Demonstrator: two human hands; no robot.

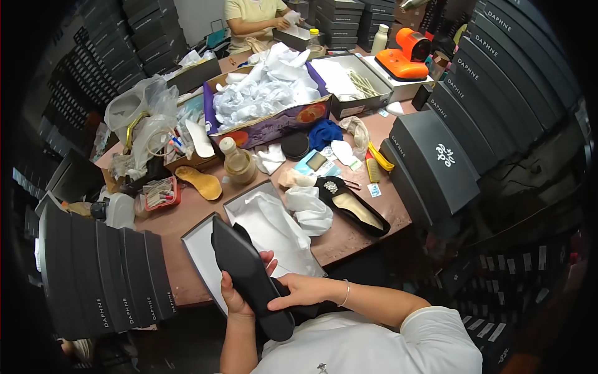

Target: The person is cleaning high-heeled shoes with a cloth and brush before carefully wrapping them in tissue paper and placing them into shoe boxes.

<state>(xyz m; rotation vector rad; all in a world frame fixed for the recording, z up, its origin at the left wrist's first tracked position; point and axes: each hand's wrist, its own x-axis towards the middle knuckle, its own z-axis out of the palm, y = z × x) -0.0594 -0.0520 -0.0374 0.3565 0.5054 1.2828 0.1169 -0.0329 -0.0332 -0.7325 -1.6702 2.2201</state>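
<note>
A black flat shoe [250, 275] is held tilted over the table's front edge, its smooth dark sole facing up. My left hand [238, 299] grips it from the left side, thumb along the edge and fingertips showing past the far side. From the right, my right hand [300, 290] closes on the heel half, thumb pressed on the sole. Beneath lies an open shoe box [205, 246] with white tissue paper [274, 227] in it. To its right rests another black shoe [355, 209], upright, with a sparkling ornament and a beige insole.
Dark shoe boxes stand stacked at left [103, 274] and right [436, 156]. Behind the open box are a glue bottle [238, 163], a tan insole [199, 182], a brush [372, 168] and a purple carton [274, 124] of crumpled paper. Across the table, another person [255, 22] handles white paper.
</note>
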